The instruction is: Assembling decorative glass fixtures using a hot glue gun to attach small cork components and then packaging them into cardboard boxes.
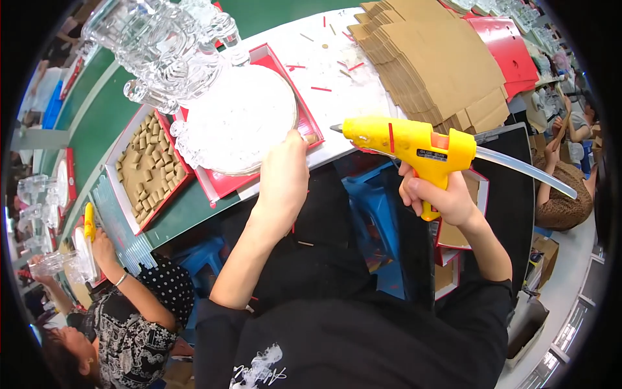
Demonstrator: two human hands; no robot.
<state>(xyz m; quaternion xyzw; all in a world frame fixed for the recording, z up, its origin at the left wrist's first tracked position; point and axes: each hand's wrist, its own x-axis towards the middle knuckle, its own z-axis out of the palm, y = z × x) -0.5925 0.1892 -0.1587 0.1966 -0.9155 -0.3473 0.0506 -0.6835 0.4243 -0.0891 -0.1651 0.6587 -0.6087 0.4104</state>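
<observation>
My right hand grips the handle of a yellow hot glue gun, its dark nozzle aimed left. A translucent glue stick juts from its rear. My left hand is closed at the near right rim of a round white board; what its fingers pinch, if anything, is hidden. The board lies in a shallow red box. Beside my left fingertips, a short brown cardboard tube sits at the box's corner. Clear glass-like vessels cluster on and behind the board's far left side.
A box of short cardboard tubes stands left of the red box. Stacked flat cardboard lies at the back right, with red sheets beyond. Small red sticks litter the white table surface. At left, a co-worker holds another yellow glue gun.
</observation>
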